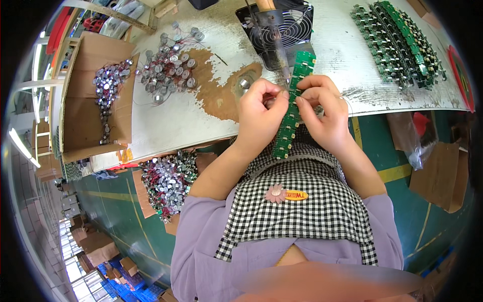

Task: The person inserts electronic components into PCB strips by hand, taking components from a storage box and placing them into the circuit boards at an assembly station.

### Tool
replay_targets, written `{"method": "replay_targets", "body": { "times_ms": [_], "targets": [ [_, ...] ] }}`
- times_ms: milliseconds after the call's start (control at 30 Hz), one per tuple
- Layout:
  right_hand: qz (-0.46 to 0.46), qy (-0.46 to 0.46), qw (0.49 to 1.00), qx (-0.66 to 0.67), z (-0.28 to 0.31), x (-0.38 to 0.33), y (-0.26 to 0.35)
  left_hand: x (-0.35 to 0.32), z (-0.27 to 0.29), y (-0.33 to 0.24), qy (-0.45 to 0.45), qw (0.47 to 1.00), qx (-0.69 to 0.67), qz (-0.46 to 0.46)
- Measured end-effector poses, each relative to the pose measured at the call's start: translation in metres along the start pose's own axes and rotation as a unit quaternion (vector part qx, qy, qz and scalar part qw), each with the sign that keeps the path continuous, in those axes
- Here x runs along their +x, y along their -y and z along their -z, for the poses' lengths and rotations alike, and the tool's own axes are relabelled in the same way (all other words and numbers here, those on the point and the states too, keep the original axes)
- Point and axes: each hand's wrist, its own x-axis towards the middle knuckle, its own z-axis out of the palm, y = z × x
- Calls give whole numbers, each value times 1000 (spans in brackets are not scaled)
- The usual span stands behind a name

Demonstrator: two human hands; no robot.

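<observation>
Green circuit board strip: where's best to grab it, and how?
The green circuit board strip is probably best pinched by its long edges near the lower end, from the side nearest the apron. It's narrow, its face is bumpy, and that end is farthest from the soldering iron.

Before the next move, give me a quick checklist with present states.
1. Both hands at the green board strip: ok; left hand and right hand are on either side of the strip.
2. Soldering iron well clear of fingers: not ok; its tip sits close to the left hand's fingers.
3. What the left fingers pinch: cannot tell; too small and partly hidden.
4. Fan running: cannot tell from a still picture.
5. Round metal parts on the table: ok; loose pile, left.
6. Other green boards away from the hands: ok; grouped at the right.
</observation>
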Motion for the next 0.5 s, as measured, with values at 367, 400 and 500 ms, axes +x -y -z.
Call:
{"method": "replay_targets", "body": {
  "times_ms": [367, 400, 500],
  "targets": [
    [-170, -62, 976, 119, 15, -3, -8, 18, 39, -6, 44, 989, 91, -110],
    [-203, -57, 972, 108, 13, -5, -7, 29, 55, -13, -53, 930, 234, -279],
    [-177, -79, 969, 156, 8, -10, -18, 46, 105, -9, -216, 890, 310, -257]
  ]
}}
